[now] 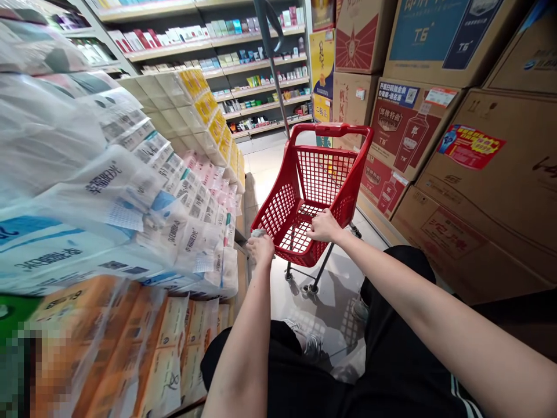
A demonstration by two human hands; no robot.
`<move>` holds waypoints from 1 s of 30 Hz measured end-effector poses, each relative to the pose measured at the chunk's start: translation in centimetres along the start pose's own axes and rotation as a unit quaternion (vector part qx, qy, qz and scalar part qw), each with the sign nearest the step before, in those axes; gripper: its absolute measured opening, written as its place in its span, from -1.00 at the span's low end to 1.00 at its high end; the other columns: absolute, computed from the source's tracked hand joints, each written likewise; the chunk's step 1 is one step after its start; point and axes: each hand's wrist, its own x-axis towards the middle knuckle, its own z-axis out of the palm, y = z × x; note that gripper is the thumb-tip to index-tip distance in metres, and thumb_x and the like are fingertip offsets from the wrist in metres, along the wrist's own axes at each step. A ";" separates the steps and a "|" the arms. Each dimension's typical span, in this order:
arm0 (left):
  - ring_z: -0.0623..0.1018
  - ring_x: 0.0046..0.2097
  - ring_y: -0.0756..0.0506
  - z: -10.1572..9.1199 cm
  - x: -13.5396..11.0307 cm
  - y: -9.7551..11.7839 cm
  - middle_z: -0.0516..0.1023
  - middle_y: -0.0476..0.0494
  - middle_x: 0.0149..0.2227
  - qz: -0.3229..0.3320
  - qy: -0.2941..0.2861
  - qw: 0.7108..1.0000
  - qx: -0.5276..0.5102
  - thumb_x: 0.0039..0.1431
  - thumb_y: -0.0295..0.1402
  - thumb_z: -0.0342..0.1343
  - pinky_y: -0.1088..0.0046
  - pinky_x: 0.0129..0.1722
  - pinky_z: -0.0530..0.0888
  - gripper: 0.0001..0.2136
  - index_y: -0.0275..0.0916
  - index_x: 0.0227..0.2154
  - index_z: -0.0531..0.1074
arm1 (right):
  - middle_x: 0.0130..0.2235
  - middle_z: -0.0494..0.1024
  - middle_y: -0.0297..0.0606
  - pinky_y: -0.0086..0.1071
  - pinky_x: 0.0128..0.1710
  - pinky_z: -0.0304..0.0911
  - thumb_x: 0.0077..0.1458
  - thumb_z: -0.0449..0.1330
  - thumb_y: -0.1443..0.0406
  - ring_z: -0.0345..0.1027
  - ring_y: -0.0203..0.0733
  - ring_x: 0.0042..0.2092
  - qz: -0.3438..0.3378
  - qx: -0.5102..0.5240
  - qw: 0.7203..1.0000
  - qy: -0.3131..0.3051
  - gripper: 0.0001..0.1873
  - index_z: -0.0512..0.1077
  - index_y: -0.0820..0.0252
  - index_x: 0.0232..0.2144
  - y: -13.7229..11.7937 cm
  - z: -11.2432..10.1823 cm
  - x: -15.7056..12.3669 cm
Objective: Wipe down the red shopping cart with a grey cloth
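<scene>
A red plastic shopping cart (300, 244) with grid walls stands in front of me, its basket bare inside and its handle on the far side. My left hand (261, 248) is at the near left corner of the basket, fingers bent over a small pale crumpled piece, like a cloth or wipe (258, 232). Whether that hand also grips the rim I cannot make out. Closed in a fist, my right hand (324, 226) grips the basket's rim at the near right side. Its fingertips are hidden.
On the left rise stacks of wrapped tissue packs (174, 238), with orange packs (143, 342) below. Tall cardboard cartons (487, 191) line the right. Shelves of small boxed goods (217, 43) stand behind, and a slanted pole (278, 87) rises behind the cart. Tiled floor (265, 159) shows between.
</scene>
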 end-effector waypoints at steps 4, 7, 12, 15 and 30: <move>0.36 0.07 -0.31 0.4 -3.0 0.2 0.27 -0.59 -0.01 0.021 0.005 1.000 -0.003 0.19 -0.27 -0.13 0.19 0.00 0.30 -0.60 -0.54 -0.05 0.15 | -0.35 0.57 -0.07 -0.20 -0.03 -0.16 0.05 -0.03 0.11 0.30 -0.07 -0.20 0.015 -0.002 1.000 -0.012 -0.54 0.58 0.27 -0.41 0.2 0.0 0.2; 0.35 0.07 -0.31 0.5 -4.4 0.2 0.28 -0.59 -0.02 0.024 0.007 1.000 -0.003 0.19 -0.26 -0.11 0.20 0.00 0.28 -0.61 -0.54 -0.07 0.15 | -0.33 0.57 -0.05 -0.18 -0.02 -0.17 0.05 -0.03 0.12 0.30 -0.04 -0.18 0.024 -0.007 1.000 -0.014 -0.54 0.59 0.27 -0.39 0.3 0.1 0.4; 0.35 0.07 -0.30 0.5 -4.4 0.4 0.29 -0.56 -0.03 0.011 0.010 1.000 -0.010 0.20 -0.29 -0.14 0.23 -0.01 0.29 -0.63 -0.53 -0.07 0.14 | -0.30 0.57 -0.03 -0.13 0.02 -0.20 0.08 -0.04 0.12 0.31 0.00 -0.15 0.037 -0.021 0.999 0.005 -0.54 0.58 0.26 -0.38 -0.6 0.3 0.4; 0.38 0.04 -0.30 0.6 -4.1 0.6 0.29 -0.56 -0.02 0.000 0.013 1.000 -0.015 0.21 -0.27 -0.16 0.21 -0.02 0.31 -0.62 -0.52 -0.06 0.13 | -0.25 0.57 -0.02 -0.10 0.06 -0.25 0.16 -0.12 0.15 0.31 -0.01 -0.13 0.035 -0.025 0.998 0.038 -0.50 0.57 0.25 -0.34 -2.2 0.6 0.2; 0.24 0.17 -0.33 -0.2 2.0 0.8 0.24 -0.61 0.07 -0.021 -0.013 0.999 -0.025 0.13 -0.32 -0.08 0.19 0.08 0.23 -0.59 -0.52 -0.02 0.15 | -0.37 0.58 -0.02 -0.15 -0.05 -0.12 0.09 -0.08 0.15 0.38 -0.08 -0.28 -0.004 -0.009 1.000 0.007 -0.53 0.57 0.27 -0.43 -4.3 0.6 -0.6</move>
